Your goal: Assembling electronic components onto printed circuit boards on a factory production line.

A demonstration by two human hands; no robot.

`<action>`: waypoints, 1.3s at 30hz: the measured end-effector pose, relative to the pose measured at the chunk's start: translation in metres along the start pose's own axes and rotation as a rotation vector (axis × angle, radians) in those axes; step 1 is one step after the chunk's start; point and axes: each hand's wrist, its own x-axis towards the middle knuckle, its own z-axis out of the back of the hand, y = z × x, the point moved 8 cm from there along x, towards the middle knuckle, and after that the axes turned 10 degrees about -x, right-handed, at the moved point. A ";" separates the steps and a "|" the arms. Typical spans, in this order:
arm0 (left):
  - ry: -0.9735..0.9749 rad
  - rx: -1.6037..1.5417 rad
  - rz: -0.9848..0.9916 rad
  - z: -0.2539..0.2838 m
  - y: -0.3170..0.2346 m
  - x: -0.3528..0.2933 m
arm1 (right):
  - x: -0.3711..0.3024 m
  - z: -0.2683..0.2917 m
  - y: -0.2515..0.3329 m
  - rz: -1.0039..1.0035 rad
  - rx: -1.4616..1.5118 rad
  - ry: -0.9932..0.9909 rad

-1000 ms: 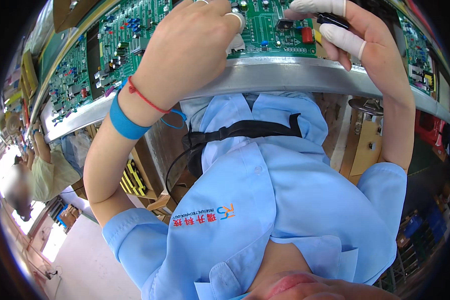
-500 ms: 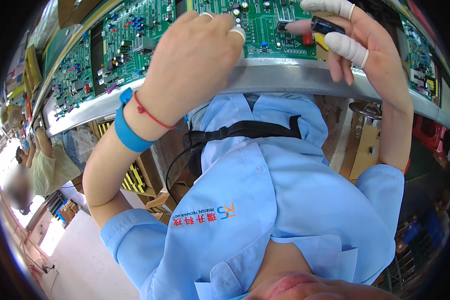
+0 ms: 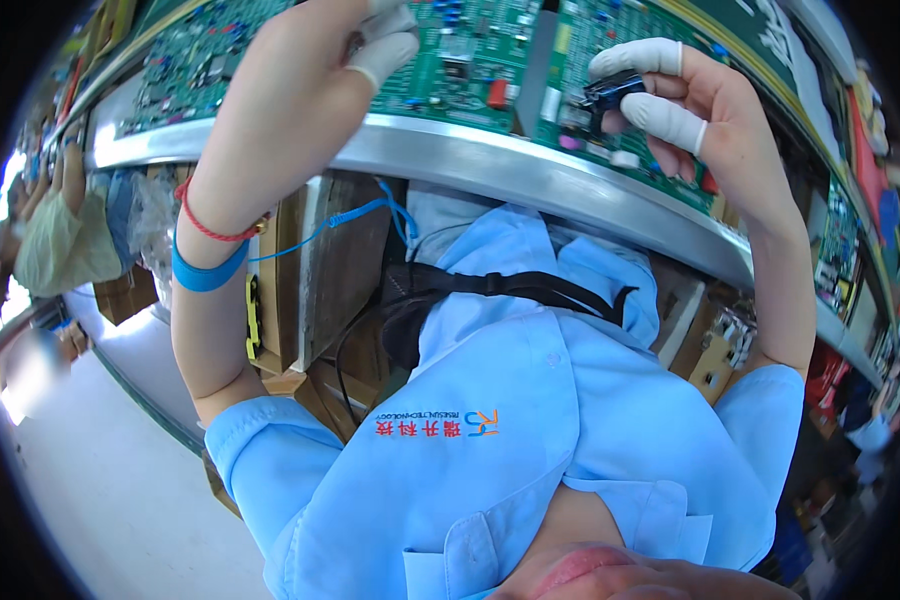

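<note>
My right hand (image 3: pixel 720 130), with white finger cots, pinches a black cylindrical capacitor (image 3: pixel 615 90) between thumb and fingers, above a green circuit board (image 3: pixel 590 45). The capacitor's dark shape is partly covered by the fingertips. My left hand (image 3: pixel 300 80) also wears white finger cots and is held over another green circuit board (image 3: pixel 470 60) filled with small components. Its fingers are bent together near the upper edge, and whatever may lie between them is hidden. A blue wrist strap (image 3: pixel 208 265) with a coiled cord and a red string circle the left wrist.
A silver metal rail (image 3: pixel 450 165) runs along the near side of the boards. Cardboard boxes (image 3: pixel 280 280) stand below it. Another person in a pale green top (image 3: pixel 55 235) is at the far left. The strap's blue cord (image 3: pixel 345 215) hangs below the rail.
My left hand has moved left and toward the upper edge. My right hand still grips the capacitor, now turned differently. The view has shifted along the boards.
</note>
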 end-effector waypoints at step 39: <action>-0.436 -0.635 0.205 0.056 0.150 -0.074 | 0.118 -0.144 0.120 0.495 -1.244 0.108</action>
